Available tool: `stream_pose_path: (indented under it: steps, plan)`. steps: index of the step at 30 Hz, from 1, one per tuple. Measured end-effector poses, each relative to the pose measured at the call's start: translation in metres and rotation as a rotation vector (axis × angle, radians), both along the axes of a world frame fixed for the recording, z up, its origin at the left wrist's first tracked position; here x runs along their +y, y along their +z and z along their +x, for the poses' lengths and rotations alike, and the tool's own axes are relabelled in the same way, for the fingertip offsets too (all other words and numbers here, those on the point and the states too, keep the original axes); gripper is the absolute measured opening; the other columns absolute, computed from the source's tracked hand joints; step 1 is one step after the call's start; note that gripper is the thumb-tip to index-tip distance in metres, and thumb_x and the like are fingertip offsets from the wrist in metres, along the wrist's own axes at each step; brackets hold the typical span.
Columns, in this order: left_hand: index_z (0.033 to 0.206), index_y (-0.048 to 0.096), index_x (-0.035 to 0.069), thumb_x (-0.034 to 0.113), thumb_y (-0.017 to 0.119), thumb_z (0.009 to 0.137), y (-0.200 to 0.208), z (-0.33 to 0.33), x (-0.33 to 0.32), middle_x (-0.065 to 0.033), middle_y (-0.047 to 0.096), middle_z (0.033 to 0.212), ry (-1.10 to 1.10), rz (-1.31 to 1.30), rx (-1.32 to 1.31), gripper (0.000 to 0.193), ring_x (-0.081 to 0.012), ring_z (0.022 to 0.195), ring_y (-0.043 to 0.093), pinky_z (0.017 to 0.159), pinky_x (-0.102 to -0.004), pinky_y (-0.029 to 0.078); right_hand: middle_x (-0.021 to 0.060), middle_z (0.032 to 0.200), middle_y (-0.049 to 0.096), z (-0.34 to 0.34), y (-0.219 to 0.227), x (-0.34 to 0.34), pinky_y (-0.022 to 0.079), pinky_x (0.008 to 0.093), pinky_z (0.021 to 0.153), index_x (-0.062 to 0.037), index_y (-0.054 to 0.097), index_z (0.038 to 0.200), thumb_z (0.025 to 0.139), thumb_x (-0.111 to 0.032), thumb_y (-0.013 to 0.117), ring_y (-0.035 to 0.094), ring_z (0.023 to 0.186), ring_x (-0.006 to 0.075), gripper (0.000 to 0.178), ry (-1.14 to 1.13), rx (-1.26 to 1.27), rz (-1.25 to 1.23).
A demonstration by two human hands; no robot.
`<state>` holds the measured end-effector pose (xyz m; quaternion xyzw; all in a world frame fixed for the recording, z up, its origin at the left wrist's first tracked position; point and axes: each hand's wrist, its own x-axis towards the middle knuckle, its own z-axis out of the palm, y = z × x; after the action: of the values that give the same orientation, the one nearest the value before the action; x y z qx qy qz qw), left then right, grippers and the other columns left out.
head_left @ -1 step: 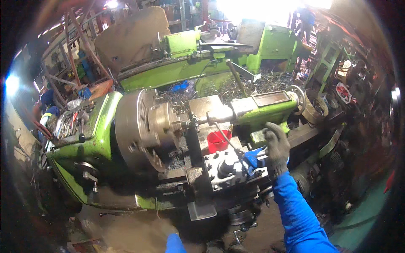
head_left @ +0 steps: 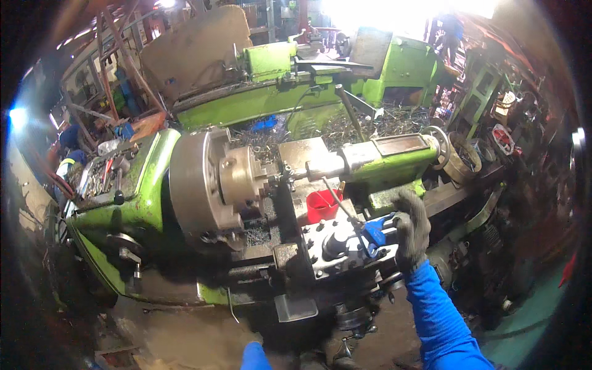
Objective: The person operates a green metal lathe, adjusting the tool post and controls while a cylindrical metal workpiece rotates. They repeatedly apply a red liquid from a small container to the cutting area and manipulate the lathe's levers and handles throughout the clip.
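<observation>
My right hand (head_left: 413,231), in a grey work glove, is raised beside the tool post (head_left: 335,245) of a green lathe. Its fingers are loosely bent and nothing shows in them. Just left of it, a blue-handled tool (head_left: 374,232) with a long thin metal rod lies across the tool post block. Behind that stands a red cup (head_left: 323,206) with a stick in it. My left hand (head_left: 251,341) is low at the lathe's front edge, smeared and hardly distinct from the brown ground; only its blue sleeve is plain. Near it hangs a thin bent rod (head_left: 232,307).
The large chuck (head_left: 191,182) grips a round metal workpiece (head_left: 239,176), with the tailstock (head_left: 394,161) at the right. Loose tools lie on the headstock (head_left: 145,166). Metal shavings (head_left: 401,121) are heaped behind, before another green machine (head_left: 271,98). A person (head_left: 69,154) is at far left.
The chuck was smeared by turning and now looks sharper, its jaws in another position. My right hand has shifted slightly right and down. The thin rod near my left hand slants more.
</observation>
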<state>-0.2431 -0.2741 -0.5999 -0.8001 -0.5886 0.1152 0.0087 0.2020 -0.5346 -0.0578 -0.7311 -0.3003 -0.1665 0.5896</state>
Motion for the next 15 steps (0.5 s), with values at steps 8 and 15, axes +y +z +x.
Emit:
stream_pose_path:
  steps: [8,15]
  plan:
    - [0.145,0.056,0.006,0.035,0.059,0.095,0.019,-0.009,0.021,-0.0293,0.056,0.142,-0.174,-0.501,-0.17,0.058,-0.0442,0.132,0.054,0.113,-0.0504,0.043,0.0164,0.129,0.063,-0.022,0.037,-0.021,0.043,0.0524,0.107,-0.0076,0.055,0.142,0.07,-0.058,0.087,0.059,0.122,0.0394,0.094,0.189,-0.429,-0.814]
    - [0.123,0.067,0.007,0.024,0.048,0.1,0.126,-0.015,-0.032,-0.0254,0.068,0.125,-0.538,-0.721,0.023,0.034,-0.0428,0.117,0.066,0.101,-0.0545,0.051,0.0143,0.115,0.065,0.002,0.037,-0.024,0.049,0.0487,0.093,-0.0146,0.052,0.144,0.072,-0.033,0.085,0.063,0.107,0.0349,0.081,0.262,-0.503,-1.08]
